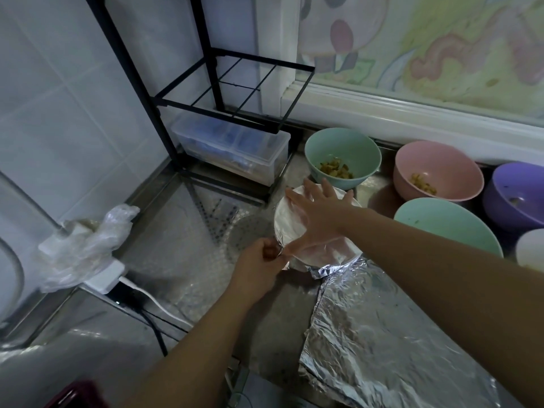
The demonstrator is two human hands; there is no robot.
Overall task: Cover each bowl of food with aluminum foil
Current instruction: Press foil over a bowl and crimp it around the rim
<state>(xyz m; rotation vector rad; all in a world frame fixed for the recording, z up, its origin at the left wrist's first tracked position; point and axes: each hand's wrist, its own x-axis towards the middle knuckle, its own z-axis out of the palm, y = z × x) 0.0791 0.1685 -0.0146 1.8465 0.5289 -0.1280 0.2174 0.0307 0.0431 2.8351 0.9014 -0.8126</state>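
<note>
Pressing flat on the foil-covered bowl [294,222] at the desk's [191,231] middle, the right grip [321,214] has straight fingers; the left grip [260,260] pinches the foil edge [285,252] at its near-left rim. Loose foil sheet [368,334] lies near-right.

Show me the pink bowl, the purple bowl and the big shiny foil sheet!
pink bowl [447,161]: head view, inner back wall.
purple bowl [525,185]: head view, inner wall.
foil sheet [368,334]: head view, crinkled middle.
</note>
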